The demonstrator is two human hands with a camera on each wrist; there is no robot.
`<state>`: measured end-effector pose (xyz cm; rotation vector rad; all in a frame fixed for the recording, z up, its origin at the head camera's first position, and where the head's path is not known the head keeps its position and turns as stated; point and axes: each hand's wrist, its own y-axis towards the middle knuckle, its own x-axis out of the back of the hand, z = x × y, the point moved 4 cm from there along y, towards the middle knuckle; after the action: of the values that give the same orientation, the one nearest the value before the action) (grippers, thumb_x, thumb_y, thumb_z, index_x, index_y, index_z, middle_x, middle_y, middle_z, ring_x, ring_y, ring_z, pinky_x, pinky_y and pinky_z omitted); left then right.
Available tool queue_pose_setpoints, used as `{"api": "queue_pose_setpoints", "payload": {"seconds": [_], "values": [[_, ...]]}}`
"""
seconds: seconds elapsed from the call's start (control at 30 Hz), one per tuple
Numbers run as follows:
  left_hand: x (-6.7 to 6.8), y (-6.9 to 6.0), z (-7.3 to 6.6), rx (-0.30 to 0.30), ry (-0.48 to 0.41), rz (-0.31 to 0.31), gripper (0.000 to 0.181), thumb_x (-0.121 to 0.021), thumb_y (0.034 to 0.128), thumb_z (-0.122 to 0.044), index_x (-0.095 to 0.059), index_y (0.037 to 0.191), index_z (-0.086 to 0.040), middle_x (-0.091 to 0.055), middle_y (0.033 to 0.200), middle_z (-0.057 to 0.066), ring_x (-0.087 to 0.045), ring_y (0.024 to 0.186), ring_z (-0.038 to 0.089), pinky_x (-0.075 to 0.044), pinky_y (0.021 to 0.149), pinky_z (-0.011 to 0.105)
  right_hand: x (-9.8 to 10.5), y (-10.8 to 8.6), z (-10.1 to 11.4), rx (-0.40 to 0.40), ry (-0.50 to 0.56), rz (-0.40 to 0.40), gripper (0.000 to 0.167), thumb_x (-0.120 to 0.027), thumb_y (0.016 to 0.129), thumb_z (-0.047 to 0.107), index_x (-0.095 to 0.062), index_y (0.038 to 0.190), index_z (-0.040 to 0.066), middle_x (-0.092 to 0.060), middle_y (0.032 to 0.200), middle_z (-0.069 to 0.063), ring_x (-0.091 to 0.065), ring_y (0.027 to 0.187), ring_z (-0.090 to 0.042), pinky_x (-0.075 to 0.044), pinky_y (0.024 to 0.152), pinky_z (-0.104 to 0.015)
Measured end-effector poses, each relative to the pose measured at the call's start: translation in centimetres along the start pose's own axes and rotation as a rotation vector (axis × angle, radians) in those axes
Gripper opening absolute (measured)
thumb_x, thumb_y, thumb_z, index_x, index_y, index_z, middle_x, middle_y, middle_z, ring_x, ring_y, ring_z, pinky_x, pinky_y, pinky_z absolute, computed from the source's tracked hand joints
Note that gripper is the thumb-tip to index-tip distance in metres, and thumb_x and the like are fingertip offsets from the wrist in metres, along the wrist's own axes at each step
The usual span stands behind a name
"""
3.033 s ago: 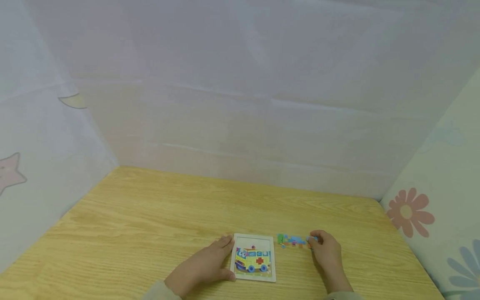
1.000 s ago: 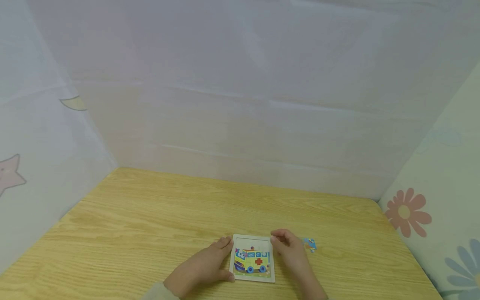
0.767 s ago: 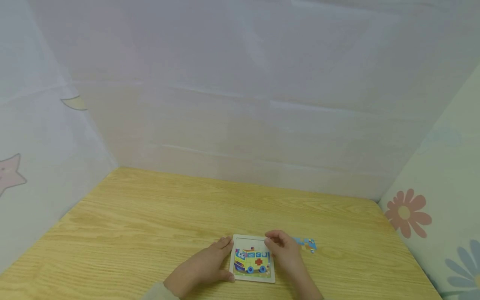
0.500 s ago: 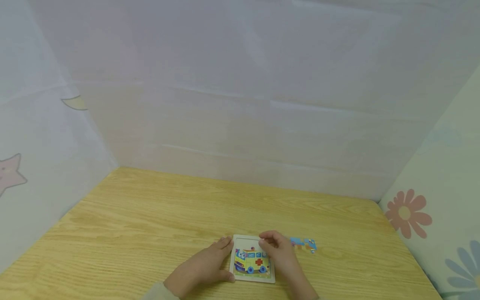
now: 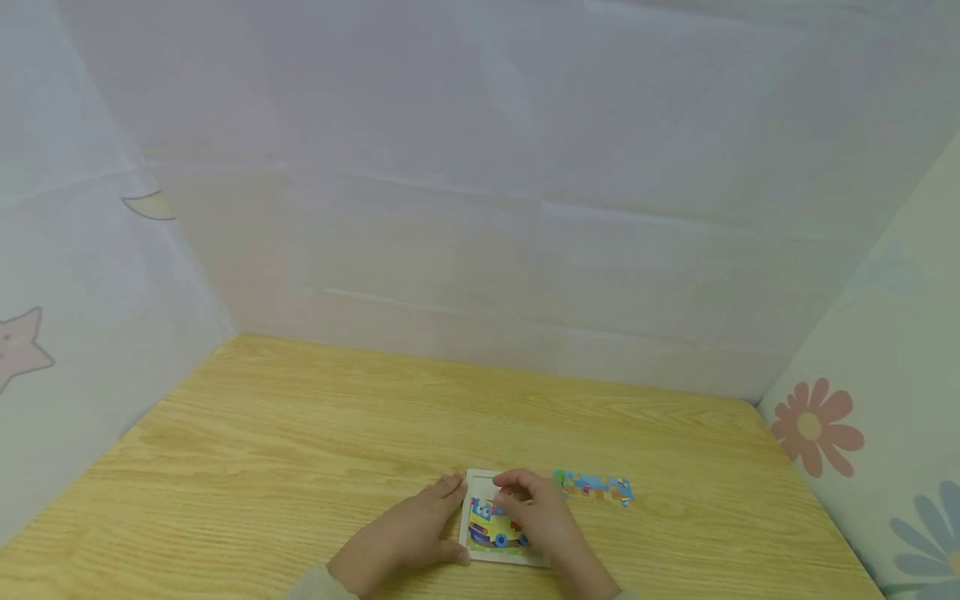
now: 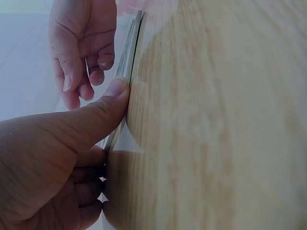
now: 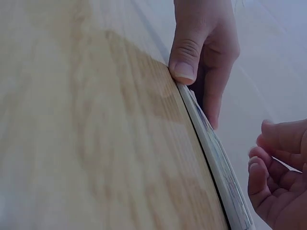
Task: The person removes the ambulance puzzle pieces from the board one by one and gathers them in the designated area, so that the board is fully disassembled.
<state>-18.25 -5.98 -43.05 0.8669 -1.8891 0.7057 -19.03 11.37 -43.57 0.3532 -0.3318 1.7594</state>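
A small jigsaw puzzle board (image 5: 504, 557) with a pale frame lies on the table, showing a yellow ambulance in its lower part and a plain upper part. My left hand (image 5: 412, 525) holds the board at its left side, thumb at the near corner and fingers along the side. Above the board's right half hovers my right hand (image 5: 542, 515), thumb and fingers loosely bent, covering part of the picture. In the right wrist view no piece shows between the fingers of that right hand (image 7: 283, 177). Several puzzle pieces (image 5: 592, 483), green, blue and orange, lie right of the board.
The wooden table (image 5: 360, 417) meets a pale hanging sheet (image 5: 480, 250) at the back. Sheets with printed flowers (image 5: 817, 425) and a star (image 5: 22, 340) stand on the right and left.
My right hand has moved left from the loose pieces to over the board, uncovering the green and blue pieces. My left hand has stayed at the board's left side.
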Motion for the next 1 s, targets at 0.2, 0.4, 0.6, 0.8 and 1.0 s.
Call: {"api": "queue_pose_setpoints", "payload": {"seconds": [0.2,0.4,0.6,0.8,1.0], "values": [[0.1,0.0,0.0,-0.006,0.012,-0.008,0.088,-0.068,0.0745,-0.051,-0.04,0.138,0.002,-0.034,0.146,0.018,-0.035,0.132,0.036,-0.035,0.105,0.049,-0.6,0.1,0.2,0.079,-0.15,0.015,0.02,-0.065,0.086,0.016,-0.068,0.105,0.01,-0.067,0.099,-0.001,-0.056,0.087,-0.012,-0.05,0.073,-0.022],[0.1,0.0,0.0,-0.009,0.014,-0.004,0.088,-0.068,0.0746,-0.051,-0.039,0.138,0.003,-0.034,0.146,0.018,-0.034,0.132,0.036,-0.035,0.105,0.049,-1.1,0.0,0.4,0.102,-0.219,0.035,0.019,-0.065,0.085,0.014,-0.069,0.103,0.012,-0.067,0.102,-0.001,-0.057,0.087,-0.012,-0.053,0.076,-0.03],[0.0,-0.1,0.0,-0.015,0.016,-0.01,0.089,-0.067,0.0747,-0.052,-0.038,0.138,0.003,-0.032,0.147,0.019,-0.034,0.133,0.036,-0.034,0.105,0.05,-1.6,-0.1,0.8,0.14,-0.313,0.038,0.018,-0.066,0.084,0.012,-0.07,0.101,0.011,-0.069,0.103,-0.002,-0.063,0.097,-0.022,-0.054,0.082,-0.039],[0.0,0.0,0.0,-0.025,0.025,-0.02,0.088,-0.067,0.0748,-0.051,-0.039,0.138,0.004,-0.033,0.146,0.02,-0.034,0.132,0.037,-0.034,0.105,0.05,-1.8,-0.2,0.9,0.2,-0.409,0.029,0.017,-0.067,0.082,0.008,-0.071,0.099,0.01,-0.069,0.104,-0.003,-0.064,0.101,-0.026,-0.053,0.086,-0.041],[0.0,-0.1,0.0,-0.025,0.021,-0.015,0.088,-0.067,0.0749,-0.051,-0.039,0.137,0.004,-0.033,0.146,0.02,-0.034,0.132,0.037,-0.035,0.105,0.05,-2.0,-0.1,0.7,0.218,-0.396,0.033,0.017,-0.067,0.081,0.006,-0.071,0.097,0.008,-0.07,0.103,-0.005,-0.064,0.099,-0.026,-0.054,0.084,-0.039]]}}
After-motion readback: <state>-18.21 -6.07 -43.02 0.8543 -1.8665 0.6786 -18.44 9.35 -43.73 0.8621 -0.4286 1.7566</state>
